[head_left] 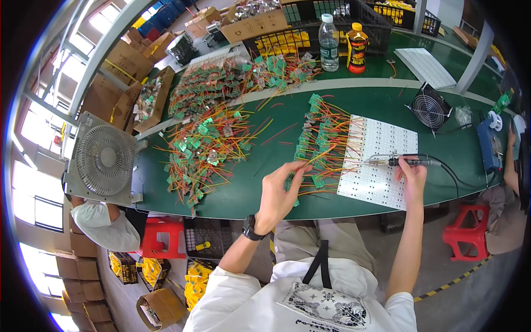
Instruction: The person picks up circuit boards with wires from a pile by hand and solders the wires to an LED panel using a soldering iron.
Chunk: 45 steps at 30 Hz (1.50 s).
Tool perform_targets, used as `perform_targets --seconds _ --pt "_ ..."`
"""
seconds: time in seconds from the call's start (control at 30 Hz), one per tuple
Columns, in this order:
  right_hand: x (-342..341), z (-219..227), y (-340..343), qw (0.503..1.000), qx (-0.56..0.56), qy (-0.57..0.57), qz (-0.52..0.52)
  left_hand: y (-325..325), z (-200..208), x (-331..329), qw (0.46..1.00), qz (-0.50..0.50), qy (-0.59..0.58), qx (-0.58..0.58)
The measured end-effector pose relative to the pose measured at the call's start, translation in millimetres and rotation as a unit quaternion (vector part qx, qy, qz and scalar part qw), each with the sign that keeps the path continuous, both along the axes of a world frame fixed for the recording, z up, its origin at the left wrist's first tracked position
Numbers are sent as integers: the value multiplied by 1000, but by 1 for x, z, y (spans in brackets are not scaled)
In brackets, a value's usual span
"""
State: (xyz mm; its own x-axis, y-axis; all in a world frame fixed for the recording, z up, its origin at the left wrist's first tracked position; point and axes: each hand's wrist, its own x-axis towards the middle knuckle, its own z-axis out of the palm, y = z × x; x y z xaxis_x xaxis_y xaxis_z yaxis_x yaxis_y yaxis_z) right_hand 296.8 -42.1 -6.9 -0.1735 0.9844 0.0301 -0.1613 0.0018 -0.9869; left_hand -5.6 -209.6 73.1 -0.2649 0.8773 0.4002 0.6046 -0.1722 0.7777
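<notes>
My right hand (412,180) is closed round the black handle of a soldering iron (406,161), whose metal tip points left over a white perforated board (379,185). Between the pinched thumb and finger of my left hand (279,191) is a yellow wire (321,157) that reaches toward the board's left part. Small green circuit boards (310,135) with red and yellow wires lie in a row along the board's left edge, their wires running onto it. Whether the iron's tip touches a wire, I cannot tell.
Left of the row lies a heap of wired circuit boards (207,144). A grey fan (105,157) stands at the table's left end. Behind are a water bottle (328,44) and a drink bottle (357,48). A small black fan (430,109) and a blue soldering station (490,144) stand right.
</notes>
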Motion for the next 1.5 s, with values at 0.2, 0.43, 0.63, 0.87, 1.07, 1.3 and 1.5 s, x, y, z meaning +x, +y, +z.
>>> perform_targets --seconds 0.2,0.43,0.63,0.87,1.07,1.3,1.5 --pt "-6 -1 3 1000 4 18 3 47 1 9 963 -162 -174 -123" --pt "-3 -2 3 999 -4 39 -6 88 -5 11 923 -291 -151 -201" --pt "-1 -5 4 1000 -10 27 -10 94 -14 18 906 -310 -185 -221" --pt "2 -9 6 1000 -5 18 1 94 -35 16 945 -277 127 -115" --pt "2 -9 4 1000 6 17 -2 92 -59 14 944 -260 203 -15" --pt "-5 -5 -8 980 163 -50 -102 89 -65 12 952 -254 173 4" --pt "0 -3 -9 999 34 4 -10 91 -65 13 955 -256 147 5"
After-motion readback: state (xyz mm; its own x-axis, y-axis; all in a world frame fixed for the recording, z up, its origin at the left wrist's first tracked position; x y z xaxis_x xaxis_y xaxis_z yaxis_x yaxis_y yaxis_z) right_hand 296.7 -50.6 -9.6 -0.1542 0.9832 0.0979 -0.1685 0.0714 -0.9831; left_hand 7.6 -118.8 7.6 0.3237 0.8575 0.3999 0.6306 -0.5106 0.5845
